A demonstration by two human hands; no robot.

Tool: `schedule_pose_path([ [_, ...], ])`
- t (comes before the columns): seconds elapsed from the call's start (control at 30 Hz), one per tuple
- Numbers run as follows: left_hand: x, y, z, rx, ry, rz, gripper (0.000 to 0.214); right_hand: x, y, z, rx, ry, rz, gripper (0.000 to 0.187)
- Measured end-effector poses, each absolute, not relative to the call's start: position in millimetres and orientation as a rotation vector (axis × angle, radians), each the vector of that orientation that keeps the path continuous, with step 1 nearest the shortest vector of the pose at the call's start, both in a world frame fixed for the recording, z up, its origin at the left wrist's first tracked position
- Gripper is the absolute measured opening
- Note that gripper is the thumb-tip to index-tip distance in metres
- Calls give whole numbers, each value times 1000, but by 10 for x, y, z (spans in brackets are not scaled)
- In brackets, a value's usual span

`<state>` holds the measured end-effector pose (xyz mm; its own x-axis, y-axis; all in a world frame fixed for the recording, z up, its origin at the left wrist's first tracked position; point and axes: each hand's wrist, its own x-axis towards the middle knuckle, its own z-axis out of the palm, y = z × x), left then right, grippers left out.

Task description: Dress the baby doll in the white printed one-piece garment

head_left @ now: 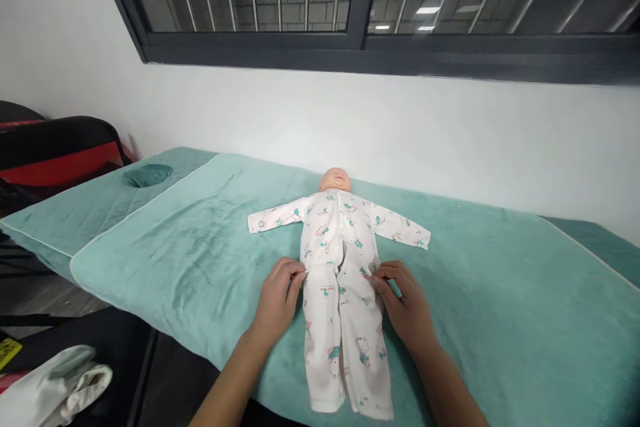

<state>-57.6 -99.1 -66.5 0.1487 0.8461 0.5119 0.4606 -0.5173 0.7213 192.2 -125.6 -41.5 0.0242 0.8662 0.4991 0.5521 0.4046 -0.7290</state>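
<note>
A baby doll (336,179) lies face up on a teal towel (190,240), dressed in a white printed romper (340,240) with sleeves spread out and legs pointing toward me. My left hand (277,300) pinches the romper's fabric at the doll's hip on the left side. On the other side, my right hand (407,303) pinches the fabric at the opposite hip. Both hands have their fingers curled onto the cloth.
The towel covers a teal padded table (65,213) with a face hole (147,175) at its left end, set against a white wall under a barred window. A black and red chair (55,153) stands left. White cloth (55,387) lies at the lower left.
</note>
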Motion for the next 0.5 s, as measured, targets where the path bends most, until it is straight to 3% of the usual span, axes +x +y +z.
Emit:
schedule_pose_path([
  [0.2, -823, -1373, -715, 2143, 1373, 1415, 9, 2060, -1359, -470, -1268, -1400, 699, 24],
  [0.33, -1473, -1781, -1228, 1797, 2044, 1720, 11, 2216, -1360, -632, -1307, -1012, 715, 27],
  [0.5, -2578, -2289, -2051, 1294, 2746, 1334, 31, 2245, -1341, -712, -1342, -958, 773, 30],
])
